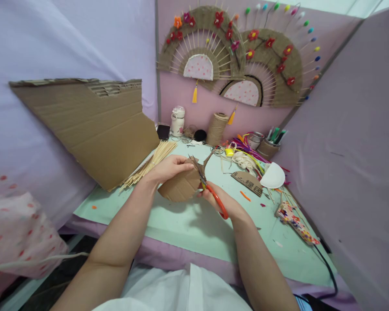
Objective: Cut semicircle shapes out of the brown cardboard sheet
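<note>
My left hand (pixel 173 167) is closed on the upper left edge of a rounded piece of cardboard (pixel 180 188), held above the table. My right hand (pixel 218 196) grips a pair of scissors with orange handles (pixel 219 202). The metal blades point up and to the left at the cardboard's right edge. A thin cut strip of cardboard (pixel 208 159) sticks up beside the blades. Part of the cardboard's upper edge is covered by my left fingers.
A large cardboard sheet (pixel 94 129) leans at the left, beside a bundle of thin sticks (pixel 149 166). Twine (pixel 218 127), a white bottle (pixel 178 122) and pipe cleaners (pixel 246 144) stand or lie at the back. A half-round cardboard piece (pixel 247 182), white half-disc (pixel 272 176) and flowered glue gun (pixel 296 222) lie at right.
</note>
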Available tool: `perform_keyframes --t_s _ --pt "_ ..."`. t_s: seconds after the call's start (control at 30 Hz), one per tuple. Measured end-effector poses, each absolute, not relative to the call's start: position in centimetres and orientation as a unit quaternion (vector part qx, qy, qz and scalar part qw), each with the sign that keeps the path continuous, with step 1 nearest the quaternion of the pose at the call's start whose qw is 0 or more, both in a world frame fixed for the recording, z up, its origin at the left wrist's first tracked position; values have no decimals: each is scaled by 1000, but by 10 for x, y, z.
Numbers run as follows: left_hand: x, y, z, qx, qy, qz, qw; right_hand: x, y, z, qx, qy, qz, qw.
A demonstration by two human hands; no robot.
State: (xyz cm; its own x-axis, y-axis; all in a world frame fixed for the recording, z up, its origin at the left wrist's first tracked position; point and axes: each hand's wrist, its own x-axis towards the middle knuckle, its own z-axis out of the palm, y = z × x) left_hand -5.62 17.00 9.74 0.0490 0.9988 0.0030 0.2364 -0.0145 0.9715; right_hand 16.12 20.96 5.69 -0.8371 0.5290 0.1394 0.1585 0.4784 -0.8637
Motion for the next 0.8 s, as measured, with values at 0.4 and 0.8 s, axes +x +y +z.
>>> perform_keyframes --t_s 0.4,0.8 --pt "-57 169 98 579 539 419 445 161 212 47 -266 -831 464 155" --pt "-51 165 102 583 557 420 416 157 204 58 -336 -831 416 153"
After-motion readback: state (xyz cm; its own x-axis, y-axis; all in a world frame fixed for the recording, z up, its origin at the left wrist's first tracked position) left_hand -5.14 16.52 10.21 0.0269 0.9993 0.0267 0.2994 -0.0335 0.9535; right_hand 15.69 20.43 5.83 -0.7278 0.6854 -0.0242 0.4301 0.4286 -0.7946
